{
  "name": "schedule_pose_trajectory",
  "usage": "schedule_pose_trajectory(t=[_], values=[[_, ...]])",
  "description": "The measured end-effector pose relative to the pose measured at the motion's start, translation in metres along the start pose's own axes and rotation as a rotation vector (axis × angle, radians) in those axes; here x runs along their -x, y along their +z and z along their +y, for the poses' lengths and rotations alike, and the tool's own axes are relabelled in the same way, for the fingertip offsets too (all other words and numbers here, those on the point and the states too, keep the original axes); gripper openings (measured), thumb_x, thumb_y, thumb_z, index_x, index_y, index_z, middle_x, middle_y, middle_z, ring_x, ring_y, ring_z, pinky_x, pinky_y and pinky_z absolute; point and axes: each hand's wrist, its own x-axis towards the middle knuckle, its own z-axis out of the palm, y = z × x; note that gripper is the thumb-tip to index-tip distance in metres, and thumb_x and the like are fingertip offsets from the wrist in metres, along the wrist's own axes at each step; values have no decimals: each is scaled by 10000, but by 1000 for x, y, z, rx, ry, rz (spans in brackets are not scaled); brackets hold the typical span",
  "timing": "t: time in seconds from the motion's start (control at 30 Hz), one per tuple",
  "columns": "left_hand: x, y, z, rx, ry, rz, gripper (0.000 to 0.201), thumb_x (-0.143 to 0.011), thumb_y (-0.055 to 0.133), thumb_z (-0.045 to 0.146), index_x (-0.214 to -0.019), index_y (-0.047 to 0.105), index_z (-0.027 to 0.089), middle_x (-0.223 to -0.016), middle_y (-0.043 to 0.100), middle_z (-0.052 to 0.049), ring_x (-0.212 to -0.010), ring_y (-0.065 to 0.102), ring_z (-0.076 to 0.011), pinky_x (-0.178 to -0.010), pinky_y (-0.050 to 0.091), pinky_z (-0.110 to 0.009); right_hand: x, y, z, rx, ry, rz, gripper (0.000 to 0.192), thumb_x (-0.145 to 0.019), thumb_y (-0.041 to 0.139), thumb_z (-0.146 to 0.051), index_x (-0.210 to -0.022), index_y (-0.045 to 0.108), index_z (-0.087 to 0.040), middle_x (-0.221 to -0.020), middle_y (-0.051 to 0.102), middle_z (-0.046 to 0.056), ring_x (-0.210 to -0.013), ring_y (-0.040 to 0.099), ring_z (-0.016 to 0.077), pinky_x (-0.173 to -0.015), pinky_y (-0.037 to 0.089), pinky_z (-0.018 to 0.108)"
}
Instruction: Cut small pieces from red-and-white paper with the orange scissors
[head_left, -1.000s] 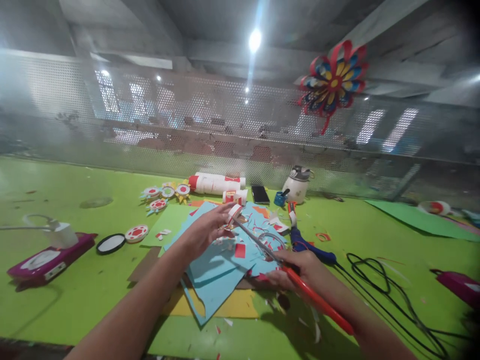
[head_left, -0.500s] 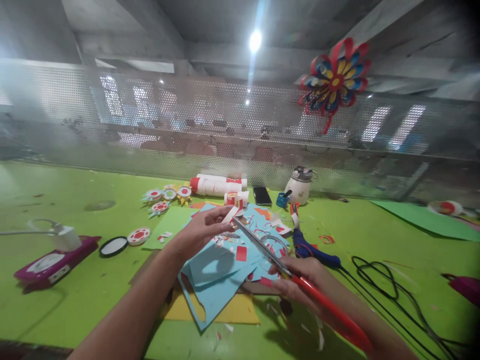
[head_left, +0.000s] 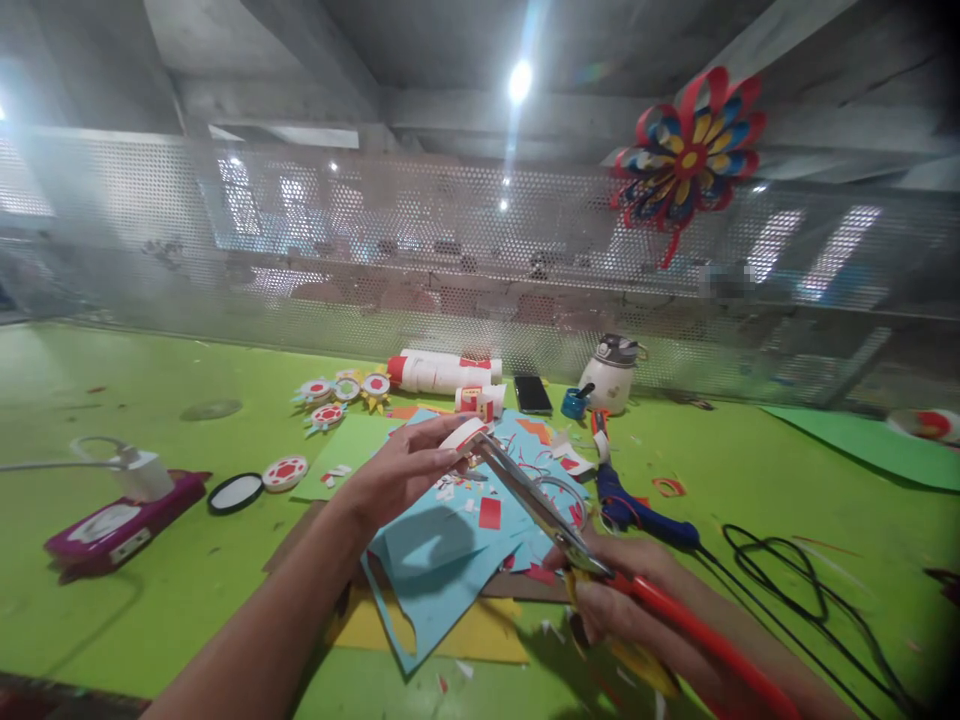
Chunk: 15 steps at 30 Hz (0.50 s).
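Red-handled scissors (head_left: 600,560) with long grey metal blades sit gripped in the right hand (head_left: 630,600), blades parted and slanting up to the left. Their tips meet a small white paper strip with a red edge (head_left: 466,434), which the left hand (head_left: 397,475) pinches between thumb and fingertips above the table. Beneath both hands lies a loose heap of light blue paper sheets (head_left: 442,545), speckled with red scraps, over a yellow sheet (head_left: 480,630) and brown card. All rest on a matte green table (head_left: 150,590). Just right of the heap lies a blue glue gun (head_left: 637,505) with a black cord (head_left: 787,580). Farther back stand a white tube (head_left: 442,372), a dark phone (head_left: 532,394) and a round white pot (head_left: 611,375). Left, round paper medallions (head_left: 341,392) and a purple device (head_left: 120,520).
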Motion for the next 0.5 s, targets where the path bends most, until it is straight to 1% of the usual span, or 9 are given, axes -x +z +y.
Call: schedule_pose_trajectory(t=[0.07, 0.13, 0.17, 0.2, 0.3, 0.37, 0.43, 0.5], values=[[0, 2, 1, -10, -6, -17, 453, -719, 641, 205, -1166, 604, 146, -1144, 607, -137, -1063, 530, -254, -896, 400, -351, 0, 1, -2, -52, -53, -20, 244, -918, 423, -381, -869, 635, -272, -765, 635, -2, -628, 597, 146, -583, 497, 238], [1, 2, 2, -21, -8, -27, 443, -718, 636, 205, -1156, 611, 146, -1145, 607, -137, -1054, 530, -253, -888, 402, -347, 1, 1, -2, -76, -43, 5, 281, -923, 416, -385, -774, 620, -264, -730, 617, -7, -605, 580, 140, -564, 483, 233], [1, 2, 2, -25, -8, -30, 443, -717, 634, 206, -1155, 612, 146, -1142, 608, -136, -1048, 532, -251, -884, 401, -345, 2, 2, 0, -81, -18, 19, 291, -926, 415, -392, -761, 616, -261, -717, 609, -7, -606, 576, 140, -564, 477, 234], [1, 2, 1, -29, -6, -32, 446, -715, 634, 209, -1156, 611, 146, -1138, 610, -135, -1044, 531, -251, -881, 400, -343, 3, 3, 2, -85, 9, 28, 288, -928, 416, -403, -784, 622, -262, -710, 603, -6, -616, 575, 143, -569, 474, 236], [1, 1, 0, -33, -1, -43, 472, -707, 638, 221, -1171, 601, 144, -1135, 610, -134, -1047, 524, -253, -869, 397, -334, 7, 6, 12, -152, 58, 17, 289, -925, 419, -447, -959, 632, -254, -720, 600, 6, -636, 570, 149, -577, 475, 243], [0, 0, -2, -29, 8, -53, 483, -700, 643, 225, -1174, 598, 138, -1132, 610, -133, -1028, 526, -240, -840, 400, -312, 9, 8, 19, -216, 67, 20, 334, -933, 406, -446, -908, 638, -207, -663, 575, 5, -591, 544, 137, -552, 467, 235], [-1, -2, -3, -21, 17, -64, 494, -691, 650, 226, -1173, 597, 131, -1118, 615, -130, -994, 532, -222, -802, 403, -288, 9, 9, 22, -268, 71, 13, 363, -943, 396, -430, -838, 628, -171, -646, 560, 6, -568, 526, 122, -529, 452, 223], [-1, -3, -4, -18, 18, -74, 502, -686, 654, 225, -1175, 595, 127, -1112, 616, -127, -979, 530, -213, -784, 399, -278, 8, 10, 24, -302, 67, -3, 364, -945, 403, -419, -817, 619, -155, -648, 557, 7, -566, 517, 114, -530, 442, 218]])
